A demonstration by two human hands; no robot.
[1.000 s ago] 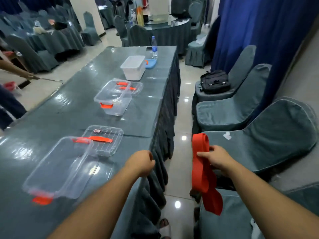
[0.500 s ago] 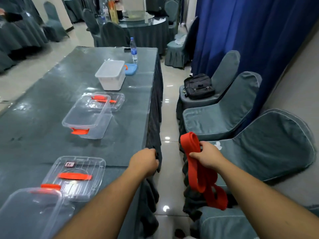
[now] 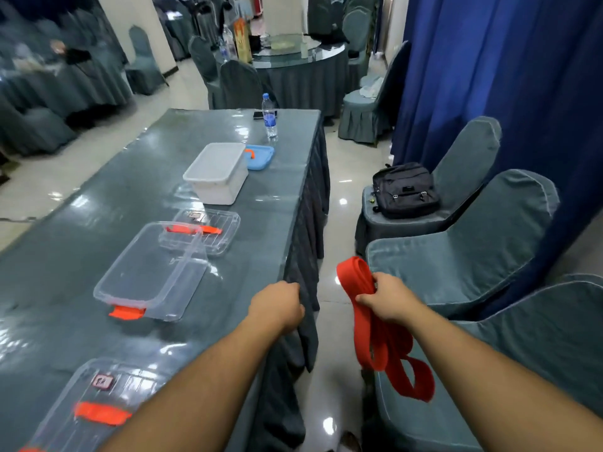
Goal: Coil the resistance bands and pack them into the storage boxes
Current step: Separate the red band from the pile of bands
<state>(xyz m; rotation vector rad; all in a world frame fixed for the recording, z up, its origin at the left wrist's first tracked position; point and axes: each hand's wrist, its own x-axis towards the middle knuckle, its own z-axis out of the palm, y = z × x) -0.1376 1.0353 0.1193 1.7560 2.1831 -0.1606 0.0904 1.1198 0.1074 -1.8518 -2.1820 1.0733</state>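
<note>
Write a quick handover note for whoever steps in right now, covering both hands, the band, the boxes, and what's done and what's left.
Right hand grips the red resistance band, loosely looped, hanging off the table's right side.
Left hand, fingers curled, rests at the table edge; whether it grips the cloth is unclear.
Nearest open clear box looks empty, its lid lying behind it. Another lid lies nearer.
Done: band in hand.
Left: coil it, pack it, likely close the lid.

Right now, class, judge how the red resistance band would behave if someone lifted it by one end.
The red resistance band is probably floppy: below the right hand its loops sag and hang loose. It looks light, since a one-handed grip carries it. Likely to uncoil if released, as nothing binds the loops.
</note>
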